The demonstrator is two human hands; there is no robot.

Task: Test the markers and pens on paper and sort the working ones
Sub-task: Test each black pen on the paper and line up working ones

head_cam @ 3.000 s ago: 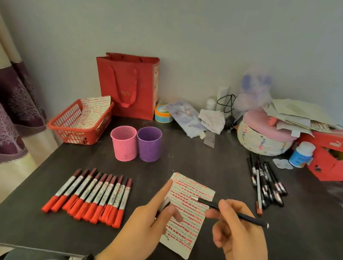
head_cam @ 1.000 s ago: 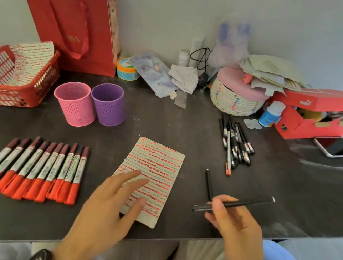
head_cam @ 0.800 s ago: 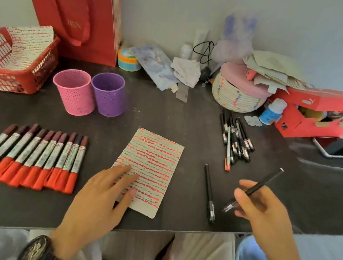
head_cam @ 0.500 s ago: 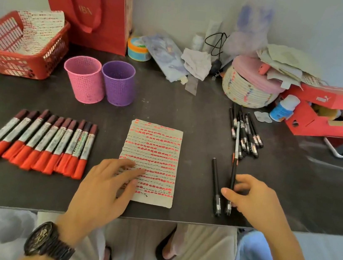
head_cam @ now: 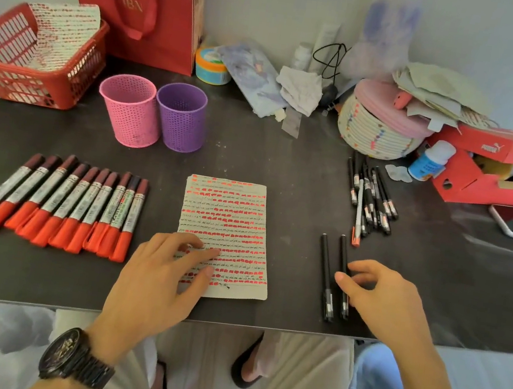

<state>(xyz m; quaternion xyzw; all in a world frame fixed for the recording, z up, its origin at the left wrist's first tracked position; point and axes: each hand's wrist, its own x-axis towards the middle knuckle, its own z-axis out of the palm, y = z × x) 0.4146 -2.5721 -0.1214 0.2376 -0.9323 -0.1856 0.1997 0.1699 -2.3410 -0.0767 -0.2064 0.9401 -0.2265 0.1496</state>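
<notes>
1. Head view looks down on a dark table [head_cam: 286, 159] with the person's two hands near its front edge.
2. A left hand [head_cam: 159, 279], with a black watch [head_cam: 77, 358] on the wrist, lies palm down on the lower left corner of the paper [head_cam: 229, 220]. Its fingers are straight and slightly spread, pressing the sheet flat.
3. That paper sits at the middle of the table, covered in rows of red and dark test strokes.
4. A right hand [head_cam: 388, 300] rests just right of the paper. Its thumb tip touches the right black pen [head_cam: 344, 255], and its fingers curl loosely on the pen's other side; whether they pinch it I cannot tell.
5. Just beside that pen, and parallel to it, lies the left black pen [head_cam: 324, 268]. Both are flat on the table with their caps toward the front edge.
6. Behind them is a pile of black pens [head_cam: 370, 196], untidily bunched.
7. On the left, the red markers [head_cam: 61, 204] lie in a tight row, touching side by side, red caps toward the person.
8. A pink cup [head_cam: 131, 109] and a purple cup [head_cam: 180, 115] stand upright and touching behind the paper.
9. A red basket [head_cam: 35, 83] at the far left holds another marked sheet.
</notes>
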